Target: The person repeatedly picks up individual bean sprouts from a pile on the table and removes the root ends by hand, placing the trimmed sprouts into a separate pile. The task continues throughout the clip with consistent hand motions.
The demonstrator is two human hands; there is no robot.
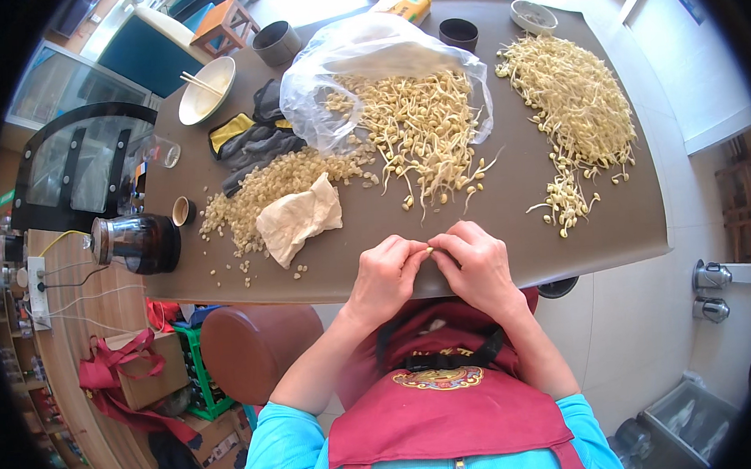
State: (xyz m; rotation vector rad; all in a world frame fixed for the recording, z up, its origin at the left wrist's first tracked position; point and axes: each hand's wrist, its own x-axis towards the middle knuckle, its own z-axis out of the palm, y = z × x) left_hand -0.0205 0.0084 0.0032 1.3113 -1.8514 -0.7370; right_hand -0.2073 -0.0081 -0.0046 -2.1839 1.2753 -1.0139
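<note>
Over the table's near edge, my left hand [387, 271] and my right hand [475, 261] meet with thumbs and forefingers pinched. A soybean sprout [429, 250] shows as a small yellow head between the fingertips; the rest of it is hidden. Straight ahead, a heap of soybean sprouts [420, 124] spills from a clear plastic bag [316, 78]. To the right lies another large sprout pile [572, 97], trailing toward me. Pale loose bean hulls [247, 209] are spread on the left, with a crumpled paper napkin [301, 219] against them.
Grey-and-black work gloves [256, 142] lie behind the hulls. At the left edge stand a glass pot of dark liquid [134, 244] and a small cup [184, 211]. A bowl with chopsticks [206, 103] sits farther back. A round brown stool [260, 352] is below the table.
</note>
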